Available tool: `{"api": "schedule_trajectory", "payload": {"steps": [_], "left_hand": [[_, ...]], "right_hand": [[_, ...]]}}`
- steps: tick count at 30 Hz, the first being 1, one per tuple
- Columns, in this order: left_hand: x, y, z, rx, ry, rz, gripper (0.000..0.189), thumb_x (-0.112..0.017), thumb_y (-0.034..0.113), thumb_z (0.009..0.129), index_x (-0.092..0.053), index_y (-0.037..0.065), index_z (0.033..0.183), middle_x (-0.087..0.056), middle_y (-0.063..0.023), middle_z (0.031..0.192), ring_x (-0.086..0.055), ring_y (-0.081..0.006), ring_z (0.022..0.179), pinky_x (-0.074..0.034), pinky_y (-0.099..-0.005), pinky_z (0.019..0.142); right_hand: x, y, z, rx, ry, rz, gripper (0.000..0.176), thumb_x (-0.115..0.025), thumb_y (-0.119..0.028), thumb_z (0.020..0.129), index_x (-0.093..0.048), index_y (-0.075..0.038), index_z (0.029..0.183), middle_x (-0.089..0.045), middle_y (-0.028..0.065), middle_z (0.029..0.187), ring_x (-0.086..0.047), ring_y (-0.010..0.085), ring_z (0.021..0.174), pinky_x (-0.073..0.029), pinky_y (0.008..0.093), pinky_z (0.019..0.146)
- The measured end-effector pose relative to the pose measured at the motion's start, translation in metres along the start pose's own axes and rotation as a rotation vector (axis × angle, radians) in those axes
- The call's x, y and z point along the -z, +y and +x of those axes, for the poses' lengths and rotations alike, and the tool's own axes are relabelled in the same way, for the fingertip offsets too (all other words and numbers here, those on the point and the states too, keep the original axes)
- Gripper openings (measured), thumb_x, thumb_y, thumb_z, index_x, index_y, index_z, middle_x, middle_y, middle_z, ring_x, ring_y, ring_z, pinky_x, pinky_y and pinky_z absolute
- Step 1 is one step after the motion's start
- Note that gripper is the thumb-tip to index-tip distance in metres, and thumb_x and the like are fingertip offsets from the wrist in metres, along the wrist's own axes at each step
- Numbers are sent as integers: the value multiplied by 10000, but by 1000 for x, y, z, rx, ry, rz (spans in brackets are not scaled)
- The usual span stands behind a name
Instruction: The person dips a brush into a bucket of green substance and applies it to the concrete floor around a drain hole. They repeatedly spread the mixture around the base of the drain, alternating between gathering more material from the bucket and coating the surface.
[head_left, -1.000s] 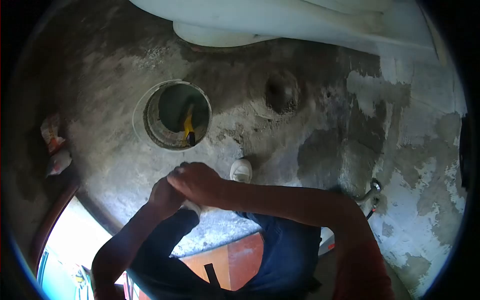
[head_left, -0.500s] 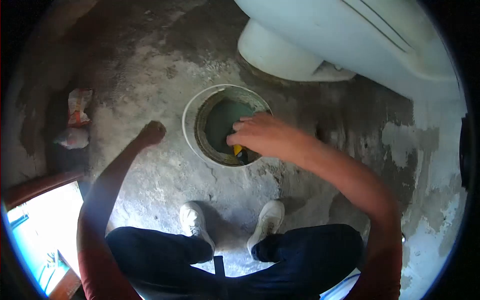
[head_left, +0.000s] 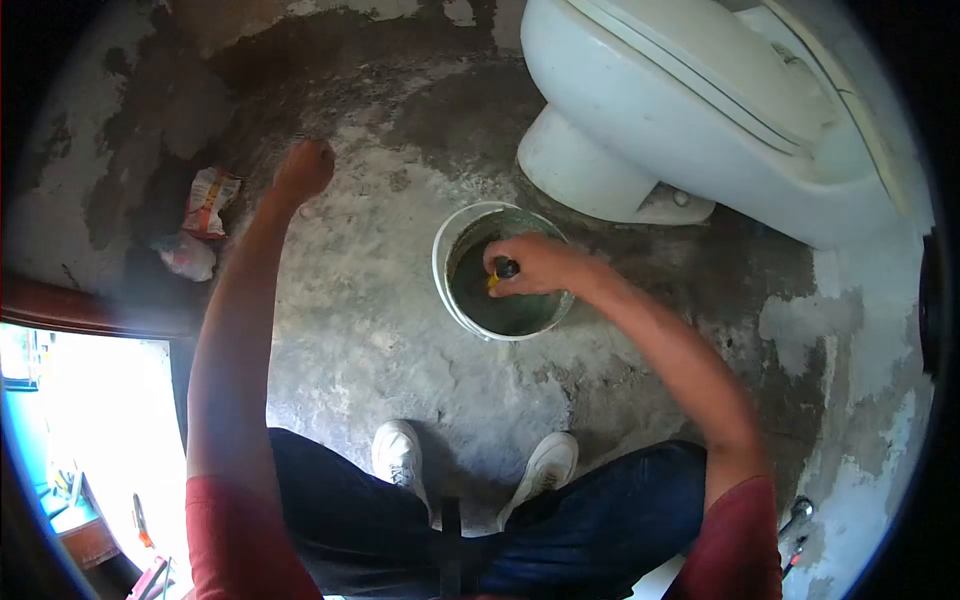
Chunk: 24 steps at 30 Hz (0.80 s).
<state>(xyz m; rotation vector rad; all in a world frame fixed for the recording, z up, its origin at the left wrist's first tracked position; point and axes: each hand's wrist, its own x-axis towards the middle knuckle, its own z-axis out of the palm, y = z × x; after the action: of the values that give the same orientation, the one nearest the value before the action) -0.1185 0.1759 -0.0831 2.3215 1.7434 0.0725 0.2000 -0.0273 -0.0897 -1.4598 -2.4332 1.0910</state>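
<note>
A round white bucket [head_left: 445, 290] stands on the floor, with grey wet mix [head_left: 520, 312] inside it. My right hand [head_left: 535, 265] is over the bucket, its fingers wrapped round the yellow-and-black handle [head_left: 506, 269] of a tool. The tool's working end is hidden, so its kind cannot be made out. Out to the left of the bucket, my left hand [head_left: 305, 172] hangs above the floor, closed in a fist and touching nothing visible.
A white toilet [head_left: 690, 120] stands beyond the bucket to the right. Two crumpled packets [head_left: 208, 205] lie by the left wall. The rough concrete floor [head_left: 350, 340] runs under my white shoes [head_left: 398, 455]. At lower left is a bright doorway [head_left: 110, 420].
My left hand has swung forward, away from my body. In my right hand the handle's black end now points up instead of down toward me. The view has shifted, showing more of the toilet.
</note>
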Motion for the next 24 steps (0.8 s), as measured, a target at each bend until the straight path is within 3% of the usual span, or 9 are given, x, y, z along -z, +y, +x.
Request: {"api": "schedule_trajectory", "payload": {"steps": [3,6,9,12,15,19,22,24], "left_hand": [[-18,-16,-4,76,-86,18,244,-441,166,887,-606,0,956,-624,-222,926,-610,-354,877,-468,-465,766],[-17,-28,0,99,-88,-80,282,-430,199,898,-597,10,1025,-607,-230,1008,-587,-364,954,-458,-466,816],[-21,-43,1,140,-92,-88,319,-418,230,910,-576,12,1080,-603,-222,1038,-572,-364,999,-449,-470,840],[-36,-67,5,238,-95,-81,334,-410,239,912,-571,6,1090,-603,-218,1043,-567,-363,1015,-450,-472,841],[-47,-66,8,279,-76,-82,325,-407,219,905,-584,2,1071,-601,-214,1051,-565,-361,1022,-459,-461,844],[-20,-36,-13,235,-166,-67,303,-408,184,892,-600,-2,1036,-599,-199,1069,-570,-351,1012,-467,-449,850],[-49,-59,4,57,1,-155,247,-458,165,872,-604,-33,868,-617,-190,779,-604,-290,729,-463,-450,695],[-55,-58,7,84,-7,-189,246,-461,168,868,-608,-28,894,-620,-196,803,-608,-303,759,-464,-449,723]], "right_hand": [[-6,-7,1,-47,64,-24,276,-712,-274,712,-630,-72,880,-628,161,817,-610,319,783,-460,420,668],[0,-11,-12,17,196,-39,247,-704,-259,721,-642,-64,859,-619,151,756,-624,263,722,-468,395,645],[35,-42,-40,-119,186,134,208,-680,-181,771,-652,-74,948,-635,65,742,-607,137,662,-471,313,602],[33,-48,-69,-231,265,386,161,-665,-141,791,-642,-55,926,-635,54,725,-585,74,599,-484,249,519],[20,-49,-97,-354,400,561,151,-644,-108,812,-632,-26,939,-643,44,758,-590,65,613,-493,214,513],[1,-43,-109,-394,620,953,167,-631,-96,818,-576,-10,950,-618,80,764,-604,112,607,-507,237,502],[2,-46,-105,-377,637,865,155,-623,-89,816,-543,-21,931,-607,91,760,-602,121,590,-506,247,490],[2,-45,-107,-405,666,887,148,-611,-105,818,-537,-21,915,-607,97,753,-596,124,573,-502,249,484]]}}
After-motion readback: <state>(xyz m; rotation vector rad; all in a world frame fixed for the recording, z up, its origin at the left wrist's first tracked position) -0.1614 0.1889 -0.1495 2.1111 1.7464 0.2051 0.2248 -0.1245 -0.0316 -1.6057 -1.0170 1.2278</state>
